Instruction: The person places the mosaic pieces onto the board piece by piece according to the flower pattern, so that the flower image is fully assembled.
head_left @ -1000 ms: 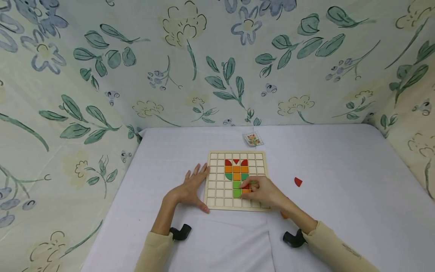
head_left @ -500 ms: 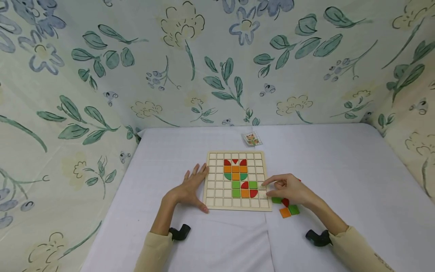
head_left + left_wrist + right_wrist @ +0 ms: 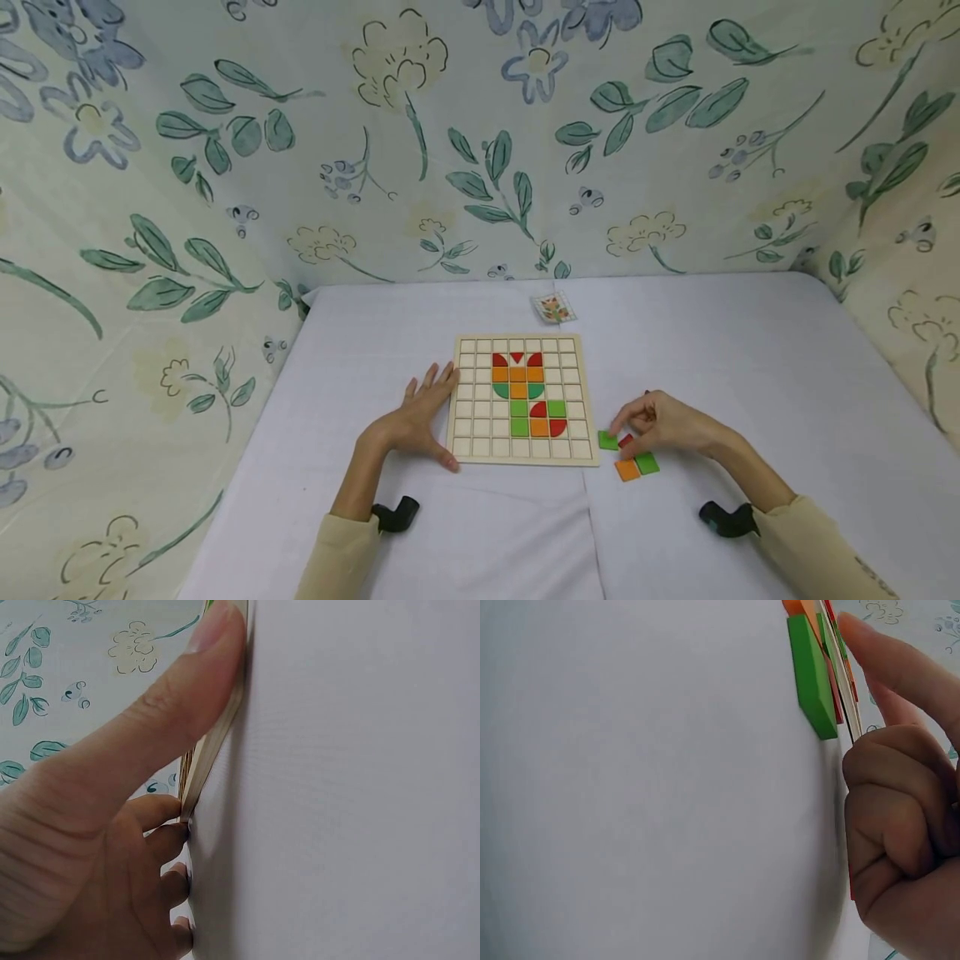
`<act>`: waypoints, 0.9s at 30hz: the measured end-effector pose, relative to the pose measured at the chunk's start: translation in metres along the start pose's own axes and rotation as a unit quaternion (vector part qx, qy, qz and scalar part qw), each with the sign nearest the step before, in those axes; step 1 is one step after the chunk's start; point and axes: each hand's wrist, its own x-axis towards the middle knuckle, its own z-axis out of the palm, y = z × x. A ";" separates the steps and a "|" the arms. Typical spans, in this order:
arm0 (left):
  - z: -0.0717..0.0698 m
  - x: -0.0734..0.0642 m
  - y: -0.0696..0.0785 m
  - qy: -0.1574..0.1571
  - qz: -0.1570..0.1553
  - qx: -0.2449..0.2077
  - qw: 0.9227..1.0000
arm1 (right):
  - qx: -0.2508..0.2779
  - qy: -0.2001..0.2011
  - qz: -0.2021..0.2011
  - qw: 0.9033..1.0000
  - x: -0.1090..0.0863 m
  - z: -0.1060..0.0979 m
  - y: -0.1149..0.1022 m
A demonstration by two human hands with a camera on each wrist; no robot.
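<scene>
A square wooden grid board (image 3: 517, 337) lies on the white table, with red, orange and green tiles set in several of its cells. My left hand (image 3: 412, 425) rests spread at the board's left edge, fingertips against the side and thumb near the front corner. To the right of the board, my right hand (image 3: 671, 423) is over a small group of loose tiles. Its index finger and thumb are apart around a red tile (image 3: 626, 439), the index tip right at a green tile (image 3: 606, 440). The other fingers are curled in.
An orange tile (image 3: 627, 470) and another green tile (image 3: 648, 463) lie just in front of the right thumb. Behind the board is a small picture card (image 3: 555, 308) with a flower pattern. A floral cloth (image 3: 405, 192) hangs along the table's back edge.
My right hand has left the board and moved right to the loose tiles, uncovering green, red and orange tiles in the cells. My left hand has stayed at the board's edge.
</scene>
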 end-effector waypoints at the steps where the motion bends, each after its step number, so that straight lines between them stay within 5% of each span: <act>1: 0.000 0.000 0.000 0.001 0.001 0.000 1.000 | -0.004 0.001 0.003 1.000 0.000 0.000 0.001; 19: 0.001 0.000 -0.001 0.004 0.005 0.001 1.000 | -0.022 0.010 -0.002 1.000 0.004 0.001 0.003; 27: 0.001 0.000 -0.002 0.003 0.006 0.001 1.000 | 0.004 0.075 0.033 0.997 0.008 -0.001 0.005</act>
